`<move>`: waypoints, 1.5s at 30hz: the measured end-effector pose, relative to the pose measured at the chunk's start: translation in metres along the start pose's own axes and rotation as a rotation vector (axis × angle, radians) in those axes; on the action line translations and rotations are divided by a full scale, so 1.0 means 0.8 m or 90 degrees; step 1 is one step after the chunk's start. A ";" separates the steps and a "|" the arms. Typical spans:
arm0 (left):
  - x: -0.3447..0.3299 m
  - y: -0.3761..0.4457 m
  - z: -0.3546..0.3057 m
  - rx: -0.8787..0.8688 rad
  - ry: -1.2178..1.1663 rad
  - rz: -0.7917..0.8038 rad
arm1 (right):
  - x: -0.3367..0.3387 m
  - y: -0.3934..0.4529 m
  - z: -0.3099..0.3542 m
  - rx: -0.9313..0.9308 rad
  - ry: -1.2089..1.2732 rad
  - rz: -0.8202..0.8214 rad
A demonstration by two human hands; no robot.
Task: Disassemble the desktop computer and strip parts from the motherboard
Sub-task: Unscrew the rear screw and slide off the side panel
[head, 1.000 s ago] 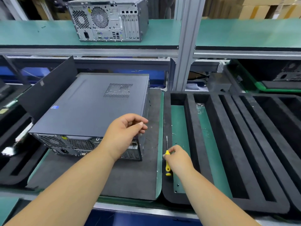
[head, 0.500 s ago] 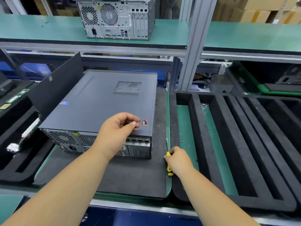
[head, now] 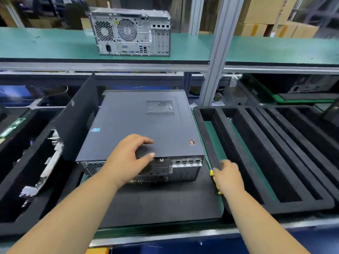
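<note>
On the black mat (head: 156,208) of this shelved bench lies one closed case (head: 139,129), long axis running away from you, rear panel facing you. Your left hand (head: 126,158) rests curled on its near top edge, gripping nothing firmly. Your right hand (head: 227,177) wraps one yellow screwdriver (head: 212,173), just right of the case. One thumbscrew (head: 161,159) shows beside your left thumb. A second case (head: 132,33) stands on the shelf.

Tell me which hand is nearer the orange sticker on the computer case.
Left. The left hand rests on the computer case lid beside the orange sticker; the right hand is off the case, gripping a yellow screwdriver.
</note>
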State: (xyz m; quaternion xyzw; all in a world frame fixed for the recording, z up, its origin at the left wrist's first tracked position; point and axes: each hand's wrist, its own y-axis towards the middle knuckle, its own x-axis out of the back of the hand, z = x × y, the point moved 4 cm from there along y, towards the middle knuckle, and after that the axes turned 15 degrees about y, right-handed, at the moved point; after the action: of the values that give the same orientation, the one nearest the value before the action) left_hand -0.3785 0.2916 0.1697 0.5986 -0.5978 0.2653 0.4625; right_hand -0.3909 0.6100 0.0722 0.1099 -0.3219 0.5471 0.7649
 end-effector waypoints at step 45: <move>-0.021 -0.005 0.078 -0.076 0.463 0.012 | -0.114 -0.089 0.170 0.623 -0.361 0.092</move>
State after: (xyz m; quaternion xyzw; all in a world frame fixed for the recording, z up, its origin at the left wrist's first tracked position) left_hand -0.3915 0.2443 0.1272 0.4315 -0.4146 0.4294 0.6764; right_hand -0.3949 0.4426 0.1344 0.5718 -0.2305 0.6323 0.4692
